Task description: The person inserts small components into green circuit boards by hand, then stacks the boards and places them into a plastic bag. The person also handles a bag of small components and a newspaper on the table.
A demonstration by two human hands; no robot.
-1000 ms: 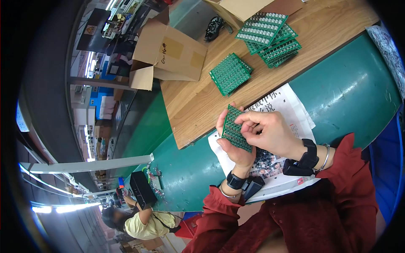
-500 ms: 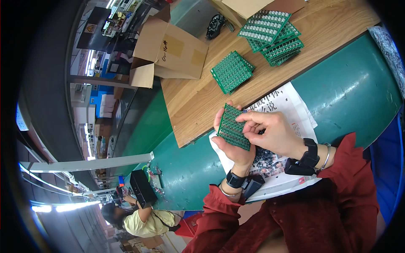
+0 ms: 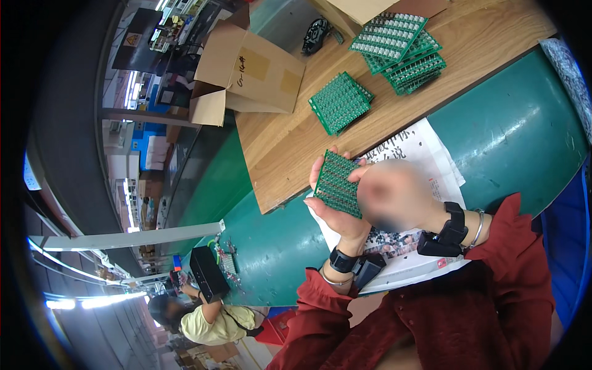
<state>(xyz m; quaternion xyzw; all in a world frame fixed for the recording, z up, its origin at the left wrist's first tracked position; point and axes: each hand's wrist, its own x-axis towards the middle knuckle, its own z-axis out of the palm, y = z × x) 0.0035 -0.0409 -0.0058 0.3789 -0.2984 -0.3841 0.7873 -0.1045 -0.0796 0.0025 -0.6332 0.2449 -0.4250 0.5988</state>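
A green circuit board (image 3: 337,185) with rows of small components lies tilted across my left hand (image 3: 343,223), which grips it by its edges, fingers along the far side and thumb on the near side. My right hand (image 3: 407,194) is at the board's right edge, one fingertip on or just above its face. A blur covers most of that hand, so its other fingers and anything between them cannot be made out. Below both hands, small dark bits (image 3: 394,244) are scattered over a printed paper sheet (image 3: 445,161) on the green tabletop (image 3: 512,123).
On a wooden board (image 3: 271,154) stand a low stack of green circuit boards (image 3: 339,103), a taller stack (image 3: 390,38) and an open cardboard box (image 3: 271,74). A black tangled item (image 3: 316,36) lies behind. Far left, a person (image 3: 216,324) works beside a black box (image 3: 208,274).
The circuit board and my left hand have shifted slightly left. My right hand has drawn back a little to the right across the board, and its fingers are now blurred.
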